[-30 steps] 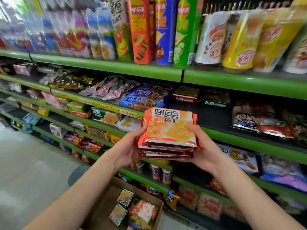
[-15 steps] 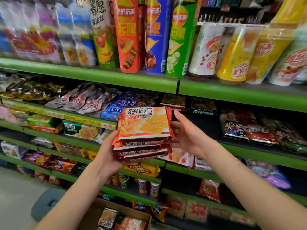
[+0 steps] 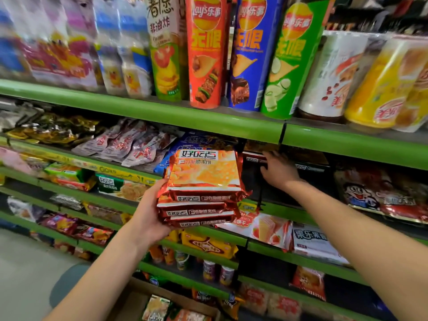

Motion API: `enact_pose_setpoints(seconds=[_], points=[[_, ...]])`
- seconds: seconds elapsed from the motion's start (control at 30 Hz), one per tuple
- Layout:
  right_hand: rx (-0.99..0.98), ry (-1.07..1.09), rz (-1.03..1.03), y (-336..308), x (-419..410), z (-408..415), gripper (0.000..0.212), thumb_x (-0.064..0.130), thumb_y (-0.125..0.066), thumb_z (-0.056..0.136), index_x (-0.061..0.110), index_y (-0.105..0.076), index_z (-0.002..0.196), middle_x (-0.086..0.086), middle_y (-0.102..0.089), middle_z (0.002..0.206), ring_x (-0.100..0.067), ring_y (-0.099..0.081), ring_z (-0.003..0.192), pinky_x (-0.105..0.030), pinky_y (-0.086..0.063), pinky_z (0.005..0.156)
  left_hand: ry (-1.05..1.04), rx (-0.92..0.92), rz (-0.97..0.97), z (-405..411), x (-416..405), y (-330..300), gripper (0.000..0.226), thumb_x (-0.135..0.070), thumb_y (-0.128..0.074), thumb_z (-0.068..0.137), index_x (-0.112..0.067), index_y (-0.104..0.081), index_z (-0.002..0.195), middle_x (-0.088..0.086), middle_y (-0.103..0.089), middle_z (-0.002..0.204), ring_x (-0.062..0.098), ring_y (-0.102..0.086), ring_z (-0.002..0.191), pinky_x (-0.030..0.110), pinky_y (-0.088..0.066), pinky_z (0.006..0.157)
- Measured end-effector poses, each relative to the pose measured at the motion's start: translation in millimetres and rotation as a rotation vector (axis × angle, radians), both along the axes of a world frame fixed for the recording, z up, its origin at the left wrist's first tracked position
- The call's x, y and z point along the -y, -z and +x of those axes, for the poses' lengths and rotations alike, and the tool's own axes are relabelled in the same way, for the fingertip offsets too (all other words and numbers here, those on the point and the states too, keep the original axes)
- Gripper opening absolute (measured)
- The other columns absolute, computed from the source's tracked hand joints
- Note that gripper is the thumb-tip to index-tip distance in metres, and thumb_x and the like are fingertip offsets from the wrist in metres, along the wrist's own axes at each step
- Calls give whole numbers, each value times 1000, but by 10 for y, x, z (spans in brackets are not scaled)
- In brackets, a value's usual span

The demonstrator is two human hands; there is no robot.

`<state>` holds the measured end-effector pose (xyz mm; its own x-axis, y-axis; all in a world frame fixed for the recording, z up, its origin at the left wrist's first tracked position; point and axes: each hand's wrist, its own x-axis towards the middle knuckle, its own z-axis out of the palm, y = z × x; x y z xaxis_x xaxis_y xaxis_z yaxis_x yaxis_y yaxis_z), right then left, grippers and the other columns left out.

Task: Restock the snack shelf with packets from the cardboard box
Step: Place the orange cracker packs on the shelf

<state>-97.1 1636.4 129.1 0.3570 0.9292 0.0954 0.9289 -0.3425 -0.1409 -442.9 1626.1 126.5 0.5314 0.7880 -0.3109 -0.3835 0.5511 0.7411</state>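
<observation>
A stack of three orange biscuit packets [image 3: 203,179] is held in front of the second shelf by my left hand [image 3: 148,214], which grips it from the left and underneath. My right hand [image 3: 276,170] has left the stack and reaches into the dark shelf bay to its right, fingers spread, touching a dark packet [image 3: 253,158] lying there. The cardboard box [image 3: 139,300] sits on the floor at the bottom, with several packets [image 3: 155,306] inside.
Green shelf edges [image 3: 208,121] run across the view. Tall crisp tubes [image 3: 206,54] stand on the top shelf. Blue biscuit packs [image 3: 196,141] lie behind the stack, cartoon-face bags [image 3: 370,193] at right, wafer packs [image 3: 271,228] one shelf below.
My right hand let go of the stack and moved right and back into the shelf bay. My left hand alone now holds the packets, which came closer to the shelf.
</observation>
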Motion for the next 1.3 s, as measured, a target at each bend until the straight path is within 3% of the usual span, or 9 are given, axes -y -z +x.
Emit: enact_pose_setpoints(seconds=[0.23,0.33,0.57,0.67,0.8,0.9,0.97,1.13,1.3], points=[[56,10,41,118,-280,64,43,8,-44,92,19,-53,133,-10,-55,141,-35,-53,128,-44,-49,100,-23,-36,-28,-55,-73,44,53,-53,-57,89,-15,-72,122,19,-65,132,40,-62,120,59,-42,108],[112,-20,52,70,-296,64,47,6,-42,94,23,-51,137,-6,-53,144,-33,-52,130,-41,-47,100,-23,6,-42,-18,-101,35,51,-52,-62,82,-13,-77,112,18,-70,122,36,-71,105,51,-59,87],[167,-109,-11,-79,157,-129,72,5,-50,93,41,-32,152,-1,-45,152,-31,-47,134,-40,-49,97,-9,93,-73,65,-162,95,48,-50,-63,73,-12,-82,97,20,-75,108,38,-74,91,50,-62,69],[222,-113,-39,-82,416,-142,57,10,-54,91,38,-51,141,-3,-59,139,-30,-58,121,-37,-52,87,25,110,-58,126,-197,72,46,-48,-65,70,-13,-82,93,19,-76,105,37,-75,88,49,-61,66],[-160,139,51,-140,447,12,24,37,-59,91,31,-68,113,-6,-72,118,-31,-67,104,-33,-53,84,53,121,-66,208,-222,76,46,-47,-58,79,-14,-81,101,18,-75,110,38,-74,95,54,-61,72],[-490,259,97,-103,347,135,55,51,-69,88,19,-57,132,-7,-64,132,-28,-61,119,-34,-49,98,61,117,-71,252,-204,90,47,-49,-60,77,-15,-81,102,18,-74,112,38,-73,96,55,-60,77],[-730,286,73,-36,287,150,73,44,-78,82,15,-49,143,-7,-58,140,-25,-56,127,-34,-46,105,75,123,-65,277,-186,80,46,-49,-62,74,-15,-82,98,18,-75,110,38,-74,93,54,-61,73],[-1083,268,179,30,247,123,63,0,-84,71,13,-62,129,-3,-70,118,-21,-64,114,-20,-49,84,151,151,-33,294,-139,23,67,-41,-97,33,-15,-82,93,18,-76,104,38,-75,88,50,-61,65],[-1191,358,348,114,347,189,85,-13,-78,66,5,-47,143,-11,-65,125,-26,-60,116,-32,-48,97,116,142,-65,278,-166,58,59,-42,-87,42,-14,-82,95,19,-75,108,40,-74,91,53,-60,66]])
